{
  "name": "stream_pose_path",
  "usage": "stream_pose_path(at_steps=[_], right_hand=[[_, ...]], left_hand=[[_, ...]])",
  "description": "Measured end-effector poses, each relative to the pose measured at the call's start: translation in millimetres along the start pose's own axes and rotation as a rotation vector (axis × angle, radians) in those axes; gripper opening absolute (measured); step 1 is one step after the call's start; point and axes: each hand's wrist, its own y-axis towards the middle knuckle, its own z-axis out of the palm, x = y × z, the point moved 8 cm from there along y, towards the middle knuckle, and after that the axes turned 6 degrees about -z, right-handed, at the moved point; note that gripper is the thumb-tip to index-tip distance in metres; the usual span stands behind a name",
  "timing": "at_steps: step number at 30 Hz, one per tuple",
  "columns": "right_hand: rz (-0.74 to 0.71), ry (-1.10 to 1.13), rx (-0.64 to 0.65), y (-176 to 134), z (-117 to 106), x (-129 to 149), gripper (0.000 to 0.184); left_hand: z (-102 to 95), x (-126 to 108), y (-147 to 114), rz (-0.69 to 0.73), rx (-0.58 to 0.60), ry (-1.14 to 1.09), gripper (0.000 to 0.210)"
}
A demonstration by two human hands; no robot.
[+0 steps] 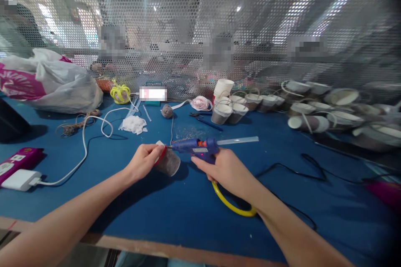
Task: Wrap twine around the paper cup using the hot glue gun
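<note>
My left hand point(145, 159) is closed on a small grey cup point(171, 166), tilted on its side above the table, with a red band near its rim. In my right hand point(230, 171) is a blue hot glue gun point(196, 147), its small red light lit. The gun's nozzle points left and meets the red band by my left fingertips; whether it touches is hard to tell. A clear glue stick point(239, 140) juts from the back of the gun. Grey yarn runs from a small ball point(167, 111) down toward the cup. A yellow ring-shaped handle point(232, 204) lies below my right hand.
Several grey cups with white rims and handles point(222, 112) stand at the back and right. Pliers point(205, 121), white scraps point(134, 125), a purple power strip point(19, 162) with a white cable, and a plastic bag point(62, 83) lie around. Black cord point(288, 169) crosses the right side.
</note>
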Motion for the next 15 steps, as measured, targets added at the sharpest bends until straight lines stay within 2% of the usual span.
stream_pose_path(at_steps=[4, 7, 9, 11, 15], right_hand=[[0.008, 0.231, 0.025, 7, -2, -11, 0.024], [0.042, 0.318, -0.118, 19, -20, -33, 0.02], [0.102, 0.242, -0.231, 28, -33, -50, 0.023], [0.151, 0.161, -0.275, 36, -41, -65, 0.025], [0.241, 0.02, -0.266, 52, -41, -87, 0.031]], left_hand=[[0.1, 1, 0, -0.022, 0.006, -0.012, 0.042], [0.9, -1, -1, -0.018, 0.017, -0.031, 0.042], [1.6, -2, -1, -0.007, 0.023, -0.04, 0.042], [2.5, -2, -1, -0.006, 0.031, -0.045, 0.042], [3.5, -1, 0, 0.002, 0.044, -0.05, 0.042]])
